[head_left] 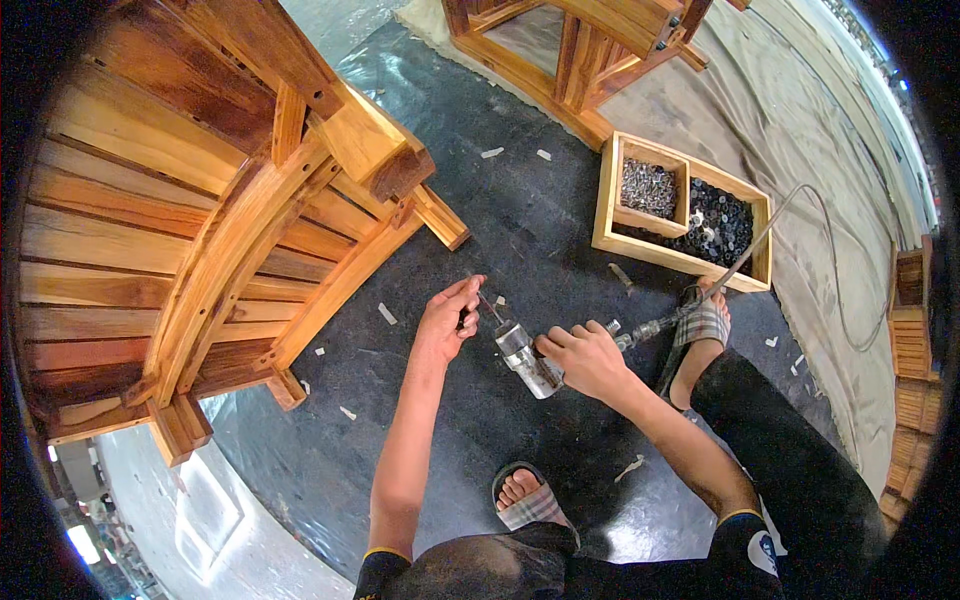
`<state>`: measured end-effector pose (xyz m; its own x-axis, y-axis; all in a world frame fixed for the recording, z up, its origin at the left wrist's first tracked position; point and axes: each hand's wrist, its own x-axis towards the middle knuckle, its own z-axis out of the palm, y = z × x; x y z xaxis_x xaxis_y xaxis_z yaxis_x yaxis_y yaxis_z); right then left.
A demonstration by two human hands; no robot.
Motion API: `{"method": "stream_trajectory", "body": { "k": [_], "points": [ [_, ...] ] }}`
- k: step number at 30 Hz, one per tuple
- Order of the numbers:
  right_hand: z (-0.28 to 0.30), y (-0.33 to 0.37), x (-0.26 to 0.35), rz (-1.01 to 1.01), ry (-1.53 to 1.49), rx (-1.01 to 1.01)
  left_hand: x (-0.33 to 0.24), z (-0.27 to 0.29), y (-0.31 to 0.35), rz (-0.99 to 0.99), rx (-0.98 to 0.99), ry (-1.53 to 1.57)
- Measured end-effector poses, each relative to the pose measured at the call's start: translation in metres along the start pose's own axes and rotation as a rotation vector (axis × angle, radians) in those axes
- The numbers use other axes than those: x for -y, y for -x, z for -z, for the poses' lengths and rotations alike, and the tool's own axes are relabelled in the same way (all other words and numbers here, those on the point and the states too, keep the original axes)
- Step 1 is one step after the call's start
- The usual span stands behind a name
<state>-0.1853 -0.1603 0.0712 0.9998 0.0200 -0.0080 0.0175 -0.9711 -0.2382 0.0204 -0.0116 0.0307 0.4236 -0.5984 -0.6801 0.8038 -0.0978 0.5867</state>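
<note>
In my right hand (588, 360) is a silver air screwdriver (527, 362), gripped round its handle. Its nose and thin bit (490, 308) point up and left toward my other hand. My left hand (452, 318) is closed in a pinch beside the bit's tip; something small and dark shows between its fingers, too small to name. To the left of that hand stands a slatted wooden chair or bench (245, 255), tipped over, its curved rail and a leg with a bolt hole facing me.
A wooden box (612, 240) holds silver screws (648, 188) and black washers or caps (722, 215). An air hose (780, 215) runs from the tool to the right. More wooden furniture (590, 60) stands at the back. Paper scraps lie on the black mat (440, 130); a beige cloth (800, 130) spreads beyond.
</note>
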Motion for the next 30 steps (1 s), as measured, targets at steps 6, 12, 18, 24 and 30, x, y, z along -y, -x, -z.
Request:
{"method": "stream_trajectory", "body": {
  "k": [6,12,18,24,30],
  "points": [
    [-0.006,-0.003,-0.002,0.015,0.026,0.067,0.017,0.0,-0.009,0.084,0.033,0.01],
    [-0.011,0.003,0.0,-0.003,0.014,0.069,0.007,0.005,-0.019,-0.062,-0.125,-0.097],
    [-0.011,0.007,0.003,-0.005,-0.004,0.065,0.009,0.015,-0.021,0.021,-0.073,-0.143],
    [-0.007,0.004,0.001,-0.012,-0.02,0.047,0.009,0.008,-0.019,0.029,-0.045,-0.214],
    [-0.006,0.002,-0.001,-0.021,-0.019,0.054,0.011,0.006,-0.019,0.014,-0.026,-0.239]
  ]
}}
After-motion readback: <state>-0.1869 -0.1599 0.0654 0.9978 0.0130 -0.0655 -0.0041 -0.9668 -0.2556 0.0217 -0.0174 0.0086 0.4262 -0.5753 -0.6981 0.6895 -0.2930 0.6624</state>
